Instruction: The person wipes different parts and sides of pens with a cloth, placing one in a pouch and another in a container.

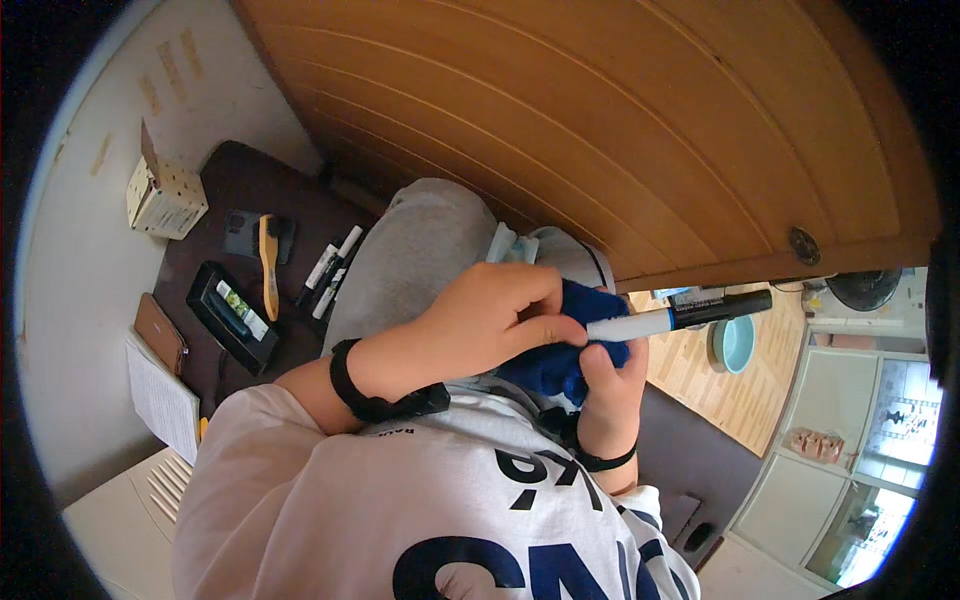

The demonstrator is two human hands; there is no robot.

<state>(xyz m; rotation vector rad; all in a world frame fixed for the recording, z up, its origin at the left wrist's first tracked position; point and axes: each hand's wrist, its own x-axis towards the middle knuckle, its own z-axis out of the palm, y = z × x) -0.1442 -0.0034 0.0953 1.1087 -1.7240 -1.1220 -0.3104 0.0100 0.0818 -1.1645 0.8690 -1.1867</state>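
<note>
A whiteboard marker (675, 315) with a white barrel and black cap points to the right, its white end at both my thumb tips. My left hand (487, 319) is closed on a dark blue cloth (540, 367), its thumb against the marker's white end. From below right, my right hand (615, 382) grips the same cloth, thumb just under the marker. Which fingers carry the marker's weight is hidden by the cloth. Both hands are over my lap, and each wrist wears a black band.
On the dark seat at left lie several markers (322, 274), a wooden-handled brush (268, 270) on a dark phone-like object, and a black tray (232, 319). A patterned box (166, 199) and a notebook (161, 390) are farther left. A wooden panel (600, 135) rises ahead; a turquoise basin (733, 345) stands right.
</note>
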